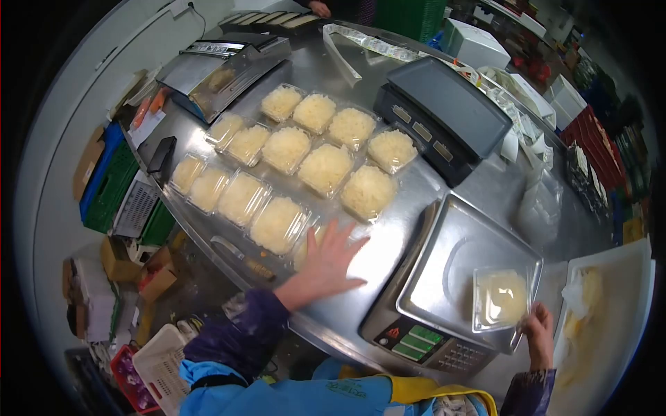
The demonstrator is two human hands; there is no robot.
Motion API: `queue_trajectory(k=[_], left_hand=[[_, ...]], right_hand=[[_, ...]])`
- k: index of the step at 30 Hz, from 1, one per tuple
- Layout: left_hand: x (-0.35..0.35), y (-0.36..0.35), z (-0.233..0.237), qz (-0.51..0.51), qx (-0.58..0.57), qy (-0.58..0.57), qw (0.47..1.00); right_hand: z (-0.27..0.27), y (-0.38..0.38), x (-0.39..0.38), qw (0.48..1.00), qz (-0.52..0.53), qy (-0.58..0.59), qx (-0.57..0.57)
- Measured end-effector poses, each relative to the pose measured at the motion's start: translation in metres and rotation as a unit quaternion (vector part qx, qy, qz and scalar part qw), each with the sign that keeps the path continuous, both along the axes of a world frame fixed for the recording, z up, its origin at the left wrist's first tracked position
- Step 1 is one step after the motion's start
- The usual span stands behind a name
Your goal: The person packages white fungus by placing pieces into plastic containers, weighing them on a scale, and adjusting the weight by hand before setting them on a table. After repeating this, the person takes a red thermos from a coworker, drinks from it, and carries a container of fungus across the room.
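Note:
My left hand [325,265] is spread open over the steel table, partly covering a clear tray of pale shredded food at the near end of a row. Several more such trays [326,170] stand in rows beyond it. On the metal plate of a weighing scale [454,260] sits another clear plastic tray [501,299] with pale food inside. My right hand [538,328] is at that tray's right edge, its fingers closed on the edge.
A dark grey device [447,111] stands behind the scale. A wrapping machine [218,73] is at the back left. At the right is a white bin [642,277]. Crates and boxes stand on the floor at left. Another person's hand [320,8] shows at the top.

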State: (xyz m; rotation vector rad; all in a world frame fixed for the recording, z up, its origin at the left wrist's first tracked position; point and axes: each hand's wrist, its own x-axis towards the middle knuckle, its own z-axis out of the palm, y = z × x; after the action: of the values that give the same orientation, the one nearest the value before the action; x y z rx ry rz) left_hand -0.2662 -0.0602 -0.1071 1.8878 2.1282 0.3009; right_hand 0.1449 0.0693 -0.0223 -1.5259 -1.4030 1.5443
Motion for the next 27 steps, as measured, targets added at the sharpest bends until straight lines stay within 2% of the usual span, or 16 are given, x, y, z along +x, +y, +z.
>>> queue_trajectory(k=[1, 3, 7, 8, 12, 13, 15, 16, 17, 18, 20, 22, 24, 27], left_hand=[[0.005, -0.01, -0.007, -0.005, -0.002, 0.0, 1.0], [0.007, -0.024, -0.03, 0.028, 0.023, 0.169, 0.985], [-0.012, -0.03, -0.028, 0.057, 0.068, 0.099, 0.991], [-0.015, -0.032, -0.024, 0.065, 0.055, 0.114, 0.99], [-0.036, -0.041, -0.021, 0.078, 0.059, 0.108, 0.989], [-0.043, -0.044, -0.019, 0.081, 0.046, 0.076, 0.993], [-0.061, -0.054, -0.017, 0.078, 0.033, 0.044, 0.995], [-0.075, -0.063, -0.017, 0.127, 0.102, -0.101, 0.981], [-0.082, -0.066, -0.017, 0.174, 0.164, -0.244, 0.94], [-0.072, -0.067, -0.003, 0.169, 0.162, -0.244, 0.941], [-0.042, -0.074, 0.023, 0.211, 0.204, -0.202, 0.934], [-0.005, -0.074, 0.016, 0.139, 0.204, -0.067, 0.967], [0.035, -0.067, 0.02, 0.08, 0.106, -0.029, 0.991], [0.072, -0.047, 0.004, 0.051, 0.081, -0.002, 0.995]], right_hand=[[0.005, 0.002, -0.003, 0.999, 0.04, -0.01, 0.022], [0.023, 0.007, -0.03, 0.994, 0.108, -0.015, 0.029], [0.048, 0.005, -0.1, 0.976, 0.215, 0.005, 0.039], [0.051, 0.003, -0.12, 0.967, 0.253, 0.0, 0.038], [0.039, 0.003, -0.19, 0.908, 0.418, -0.031, 0.015], [0.034, 0.001, -0.207, 0.892, 0.448, -0.052, 0.009], [0.018, -0.001, -0.235, 0.847, 0.509, -0.112, 0.102], [0.005, -0.005, -0.246, 0.85, 0.504, -0.113, 0.102], [-0.008, -0.01, -0.257, 0.796, 0.509, -0.222, 0.241], [-0.013, -0.014, -0.263, 0.716, 0.496, -0.323, 0.371], [-0.012, -0.018, -0.263, 0.737, 0.46, -0.297, 0.395], [-0.006, -0.014, -0.252, 0.769, 0.408, -0.253, 0.422], [-0.005, 0.006, -0.235, 0.789, 0.388, -0.258, 0.4], [-0.003, 0.041, -0.183, 0.842, 0.326, -0.202, 0.38]])
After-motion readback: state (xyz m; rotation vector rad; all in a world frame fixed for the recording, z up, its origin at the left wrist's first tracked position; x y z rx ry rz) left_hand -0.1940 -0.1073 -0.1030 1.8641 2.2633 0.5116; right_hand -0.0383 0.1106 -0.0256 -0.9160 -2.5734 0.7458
